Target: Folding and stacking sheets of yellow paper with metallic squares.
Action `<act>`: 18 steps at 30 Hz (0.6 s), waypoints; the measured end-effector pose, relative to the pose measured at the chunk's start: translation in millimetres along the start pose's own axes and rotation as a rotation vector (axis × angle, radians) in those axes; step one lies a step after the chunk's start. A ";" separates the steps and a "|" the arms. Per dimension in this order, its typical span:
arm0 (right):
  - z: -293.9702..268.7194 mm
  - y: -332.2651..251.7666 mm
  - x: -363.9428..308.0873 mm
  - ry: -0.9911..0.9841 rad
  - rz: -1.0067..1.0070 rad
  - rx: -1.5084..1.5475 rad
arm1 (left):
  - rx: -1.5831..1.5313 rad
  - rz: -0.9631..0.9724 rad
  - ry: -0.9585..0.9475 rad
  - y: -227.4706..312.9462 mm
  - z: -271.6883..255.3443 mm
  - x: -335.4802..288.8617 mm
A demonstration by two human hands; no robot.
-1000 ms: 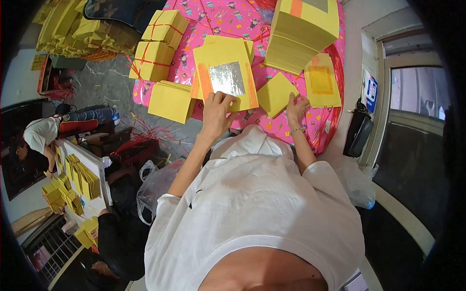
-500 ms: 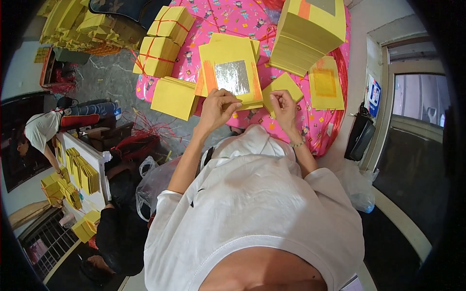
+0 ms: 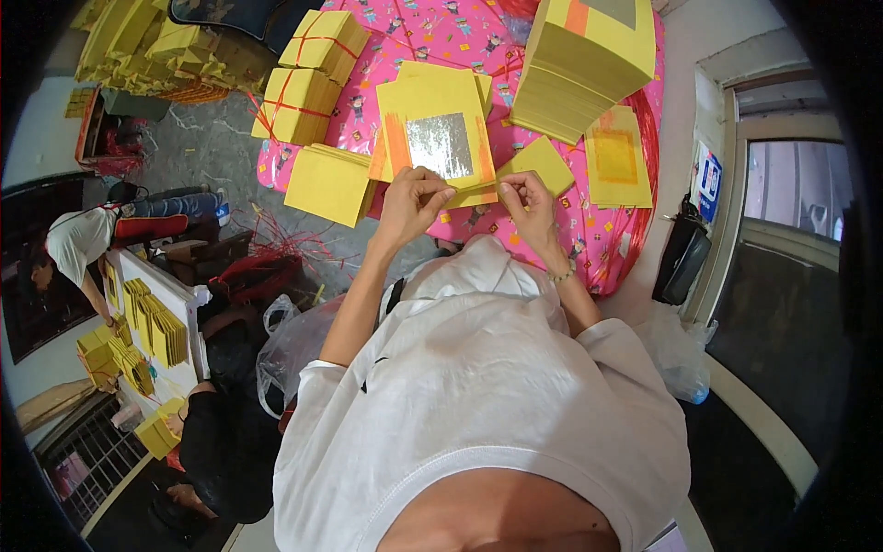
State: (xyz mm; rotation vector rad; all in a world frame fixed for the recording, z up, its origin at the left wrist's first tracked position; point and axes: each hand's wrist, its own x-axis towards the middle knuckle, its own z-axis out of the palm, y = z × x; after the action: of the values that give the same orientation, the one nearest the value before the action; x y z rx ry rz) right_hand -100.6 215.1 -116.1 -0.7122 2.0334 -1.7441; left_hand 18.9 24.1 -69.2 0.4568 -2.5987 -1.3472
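Observation:
A sheet of yellow joss paper [image 3: 432,99] with a silver foil square and orange bands lies on top of a loose, slightly fanned pile. My left hand [image 3: 416,204] pinches its near edge between thumb and fingers. At the near right corner, my right hand [image 3: 532,210] is closed in a pinch, its fingertips at the paper's edge; how much they grip there is hard to make out. Just beyond the right hand lies a plain yellow stack [image 3: 543,164]. A folded-looking yellow bundle [image 3: 326,187] sits left of the pile.
Pink patterned cloth [image 3: 395,37] covers the table. A tall yellow paper stack [image 3: 575,83] stands at the far right, near a flat orange-marked stack [image 3: 618,161]. Red-tied bundles [image 3: 299,106] line the left edge. Two people work at a white table [image 3: 189,322] on the left.
My right hand has moved left, bringing its fingertips to the paper's near right corner. My left hand has stayed nearly in place at the near edge.

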 end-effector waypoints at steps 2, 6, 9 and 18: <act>0.2 -3.7 1.0 -0.002 -0.003 -0.009 | 0.040 0.018 -0.014 -0.7 -1.1 -0.1; 2.9 -17.5 3.5 -0.034 0.096 -0.114 | 0.026 0.014 0.044 4.6 -2.0 -0.8; 6.6 -25.8 9.9 -0.047 -0.034 -0.350 | 0.045 0.032 0.116 19.0 -8.2 -0.1; 18.4 -53.0 33.7 -0.233 -0.030 0.236 | -0.564 -0.146 0.068 66.8 -33.5 -3.1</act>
State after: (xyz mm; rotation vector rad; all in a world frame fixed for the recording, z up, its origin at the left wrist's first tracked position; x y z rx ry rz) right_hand -109.8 174.8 -65.4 -0.8290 1.6405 -1.7869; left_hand 19.2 35.8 4.7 0.5830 -2.0287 -1.9750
